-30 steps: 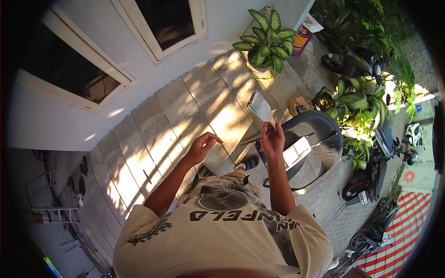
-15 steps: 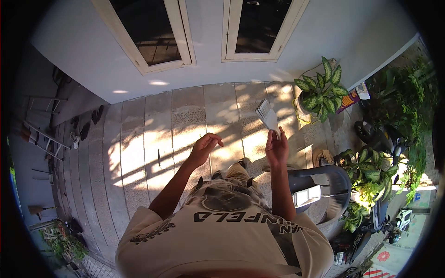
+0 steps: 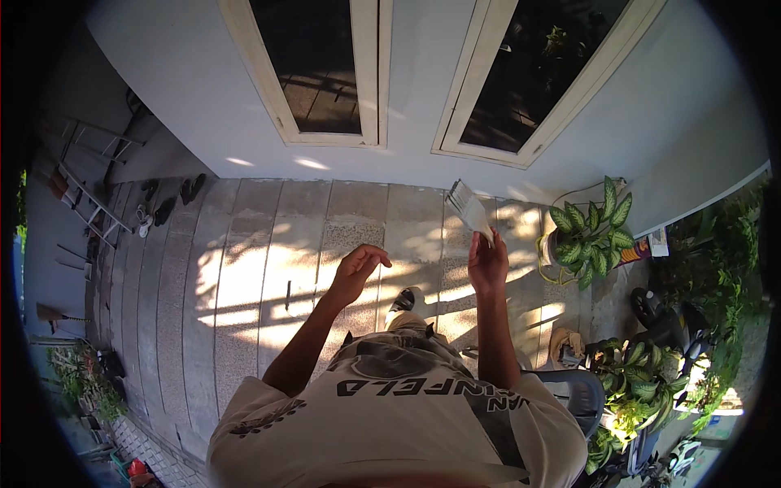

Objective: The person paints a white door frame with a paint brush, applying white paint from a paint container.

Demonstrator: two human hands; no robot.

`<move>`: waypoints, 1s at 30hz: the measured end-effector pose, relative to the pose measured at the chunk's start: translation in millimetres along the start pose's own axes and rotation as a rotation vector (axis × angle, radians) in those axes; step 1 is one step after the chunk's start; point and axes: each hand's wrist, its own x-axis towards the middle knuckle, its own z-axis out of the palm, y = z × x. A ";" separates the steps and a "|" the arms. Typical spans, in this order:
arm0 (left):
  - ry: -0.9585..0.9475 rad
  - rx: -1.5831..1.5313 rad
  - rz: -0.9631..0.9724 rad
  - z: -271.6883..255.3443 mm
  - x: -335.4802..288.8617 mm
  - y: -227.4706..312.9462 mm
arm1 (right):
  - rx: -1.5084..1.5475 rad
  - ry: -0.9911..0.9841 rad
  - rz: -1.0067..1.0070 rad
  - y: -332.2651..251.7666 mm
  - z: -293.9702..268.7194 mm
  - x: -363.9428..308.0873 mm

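Observation:
My right hand (image 3: 488,264) is closed around the narrow handle of a pale, wide paintbrush (image 3: 469,210). The brush is raised ahead of me, its flared head with dark grey streaks at the tip pointing away toward the wall. To the left, my left hand (image 3: 358,272) hovers over the sunlit floor with nothing in it; its fingers are loosely bent and a little apart from the thumb. The two windows (image 3: 332,140) with cream frames stand in the pale wall beyond both hands.
Tiled floor (image 3: 236,293) runs up to the wall (image 3: 407,163). A potted plant (image 3: 594,236) with variegated leaves stands at the right by the wall. Nearer me are a dark chair (image 3: 590,398) and more plants. Shoes (image 3: 167,207) and a ladder (image 3: 93,199) are at far left.
My view has shifted closer to the wall, and one foot is now ahead of me. The paintbrush stays in my right hand; my left hand remains empty, and the chair now lies nearer my side.

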 end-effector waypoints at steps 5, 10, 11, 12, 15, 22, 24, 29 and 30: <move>-0.014 0.001 -0.020 -10.9 58.1 4.4 | -0.014 -0.027 0.012 -16.5 17.0 53.3; -0.058 -0.061 -0.009 -17.7 103.5 4.5 | -0.003 -0.021 -0.071 -24.4 25.8 86.3; -0.064 -0.062 -0.013 -21.4 110.9 3.6 | 0.005 -0.024 -0.072 -22.9 30.5 90.5; -0.079 -0.052 -0.016 -25.8 117.4 2.5 | 0.014 -0.027 -0.073 -20.7 34.2 95.2; -0.113 -0.033 -0.039 -41.4 137.1 6.1 | 0.022 -0.038 -0.100 -12.9 38.8 111.0; -0.205 -0.016 -0.036 -107.6 190.3 15.4 | -0.015 0.032 -0.250 24.7 55.1 143.4; -0.227 -0.038 -0.069 -129.9 201.8 15.8 | 0.009 0.025 -0.287 42.0 58.5 150.6; -0.314 0.036 -0.071 -188.6 234.6 23.9 | 0.062 0.059 -0.355 93.1 68.5 170.4; -0.325 0.074 -0.066 -197.1 241.5 26.9 | 0.064 0.098 -0.379 101.3 68.2 175.5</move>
